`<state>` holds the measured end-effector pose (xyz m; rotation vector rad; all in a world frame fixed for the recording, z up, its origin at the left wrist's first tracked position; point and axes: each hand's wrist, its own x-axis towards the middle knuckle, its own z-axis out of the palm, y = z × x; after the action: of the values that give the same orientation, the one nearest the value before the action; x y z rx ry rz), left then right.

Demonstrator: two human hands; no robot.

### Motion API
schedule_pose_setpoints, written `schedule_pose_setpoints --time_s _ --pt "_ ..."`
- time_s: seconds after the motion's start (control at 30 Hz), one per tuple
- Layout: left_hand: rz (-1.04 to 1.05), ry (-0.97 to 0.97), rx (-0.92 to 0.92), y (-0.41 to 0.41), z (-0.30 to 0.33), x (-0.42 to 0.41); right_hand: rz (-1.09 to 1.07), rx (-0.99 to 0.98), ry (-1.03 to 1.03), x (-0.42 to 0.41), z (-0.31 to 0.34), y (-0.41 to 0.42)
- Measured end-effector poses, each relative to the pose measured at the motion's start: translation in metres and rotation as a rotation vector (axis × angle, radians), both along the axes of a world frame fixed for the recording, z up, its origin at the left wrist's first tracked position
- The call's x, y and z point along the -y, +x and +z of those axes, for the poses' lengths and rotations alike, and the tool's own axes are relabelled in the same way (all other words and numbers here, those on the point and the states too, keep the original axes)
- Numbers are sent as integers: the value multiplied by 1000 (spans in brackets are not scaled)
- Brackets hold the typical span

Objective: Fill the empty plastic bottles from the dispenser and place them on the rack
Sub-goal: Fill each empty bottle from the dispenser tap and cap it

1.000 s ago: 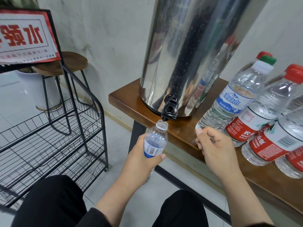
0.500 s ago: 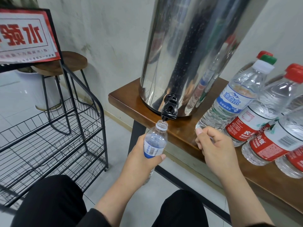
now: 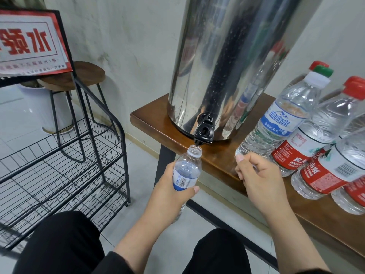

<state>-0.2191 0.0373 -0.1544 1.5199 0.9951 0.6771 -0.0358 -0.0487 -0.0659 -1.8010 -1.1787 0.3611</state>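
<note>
While the wire rack [image 3: 59,171] sits off to your left w/ bare shelves under the red sign [image 3: 29,44], nothing's been placed on it yet. Next over, your left hand [image 3: 169,192] wraps the small blue-label bottle [image 3: 186,171] around its lower body, thumb across the front, holding it upright w/ the open mouth just under the black tap [image 3: 203,133] of the steel dispenser [image 3: 227,66]. Can't tell if water's flowing; no clear stream shows, and the fill level isn't readable.

Your right hand [image 3: 256,175] is curled loosely by the table [image 3: 158,123] edge, below and right of the tap, not touching the lever. It may be pinching a cap, but I can't tell.

Further right, capped bottles [image 3: 296,125] lean crowded together on the tabletop.

Risks, imo: the mouth is narrow and sits at the nozzle's edge, so any drift of your left wrist sends water down the outside and onto the floor. A soft thin bottle squeezed hard could burp water out once full. Reaching for the tap, your right arm could knock the leaning bottles.
</note>
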Motion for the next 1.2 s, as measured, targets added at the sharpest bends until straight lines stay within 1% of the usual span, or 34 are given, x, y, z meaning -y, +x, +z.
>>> schedule_pose_setpoints --time_s 1.2 --pt "7 22 22 -2 -1 -1 2 -1 17 0 -2 1"
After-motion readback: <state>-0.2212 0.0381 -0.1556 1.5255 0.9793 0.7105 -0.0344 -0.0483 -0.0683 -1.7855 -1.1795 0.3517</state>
